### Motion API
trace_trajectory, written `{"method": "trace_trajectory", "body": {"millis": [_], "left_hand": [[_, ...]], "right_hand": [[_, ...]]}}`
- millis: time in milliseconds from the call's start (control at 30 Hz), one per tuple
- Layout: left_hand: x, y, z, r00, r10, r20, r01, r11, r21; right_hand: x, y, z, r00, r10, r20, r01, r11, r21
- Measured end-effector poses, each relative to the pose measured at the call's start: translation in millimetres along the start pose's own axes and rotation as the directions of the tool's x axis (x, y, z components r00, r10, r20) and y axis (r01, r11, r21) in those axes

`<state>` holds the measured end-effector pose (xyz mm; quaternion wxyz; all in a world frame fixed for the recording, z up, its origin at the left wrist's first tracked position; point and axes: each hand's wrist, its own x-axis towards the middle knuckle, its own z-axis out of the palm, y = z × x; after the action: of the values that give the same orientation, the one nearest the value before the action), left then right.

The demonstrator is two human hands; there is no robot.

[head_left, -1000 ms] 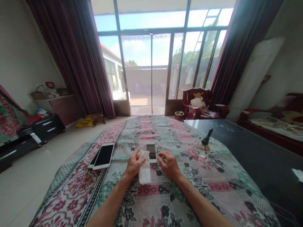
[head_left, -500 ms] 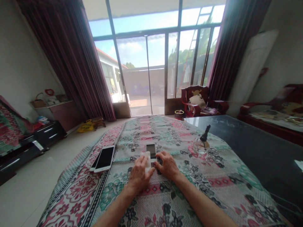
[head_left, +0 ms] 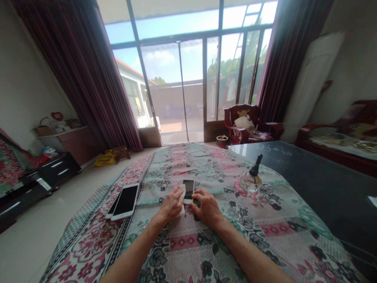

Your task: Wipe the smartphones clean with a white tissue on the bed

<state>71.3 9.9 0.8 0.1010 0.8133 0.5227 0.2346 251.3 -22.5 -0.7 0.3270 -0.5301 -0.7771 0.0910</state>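
A small white phone (head_left: 189, 189) with a dark screen lies on the patterned tablecloth (head_left: 182, 165) between my hands. My right hand (head_left: 206, 205) grips its right edge, thumb near the lower corner and fingers along the side. At the phone's left edge, my left hand (head_left: 173, 202) is closed on a white tissue (head_left: 183, 210), part of it showing beyond the fingers. Left of my hands, a larger white phone (head_left: 125, 201) with a black screen rests partly over another phone (head_left: 112, 208).
A clear spray bottle (head_left: 251, 180) with a black nozzle stands on the cloth at right. Beyond it is a dark glossy table (head_left: 282, 165). A wooden armchair (head_left: 241, 125) and a small bin (head_left: 222, 141) stand near the glass doors.
My left hand has slid left with the tissue, from over the phone's screen to its left edge, uncovering more of the screen. My right hand stays on the phone. The view shifts slightly.
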Motion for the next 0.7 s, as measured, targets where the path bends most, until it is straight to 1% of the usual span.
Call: {"method": "trace_trajectory", "body": {"millis": [133, 200, 300, 400, 467, 567, 700], "left_hand": [[13.6, -3.0, 2.8, 1.0, 0.003, 0.018, -0.004, 0.999, 0.035], [23.3, -4.3, 5.8, 0.999, 0.028, 0.019, -0.029, 0.998, 0.057], [42.1, -4.5, 7.4, 0.996, 0.067, 0.063, -0.073, 0.992, 0.1], [59.7, -1.9, 5.4, 0.993, 0.03, 0.114, -0.045, 0.99, 0.131], [65.8, -0.1, 3.6, 0.99, 0.008, 0.138, -0.029, 0.989, 0.147], [61.8, 0.0, 2.4, 0.99, 0.04, 0.134, -0.061, 0.987, 0.151], [34.1, -2.0, 3.3, 0.993, 0.09, 0.072, -0.099, 0.986, 0.132]], "right_hand": [[1.7, 2.0, 4.2, 1.0, 0.008, -0.017, -0.008, 1.0, 0.005], [2.3, 2.6, 5.5, 1.0, 0.009, -0.019, -0.009, 1.0, 0.003], [2.6, 2.2, 5.6, 1.0, 0.01, -0.016, -0.011, 1.0, -0.005], [2.4, 1.2, 4.7, 1.0, 0.005, -0.009, -0.006, 1.0, -0.012], [2.0, 0.9, 4.3, 1.0, 0.004, -0.013, -0.004, 1.0, -0.014], [1.5, 1.1, 3.9, 1.0, -0.005, -0.019, 0.005, 1.0, -0.006], [1.7, 1.5, 3.0, 1.0, 0.008, -0.016, -0.008, 1.0, 0.006]]}}
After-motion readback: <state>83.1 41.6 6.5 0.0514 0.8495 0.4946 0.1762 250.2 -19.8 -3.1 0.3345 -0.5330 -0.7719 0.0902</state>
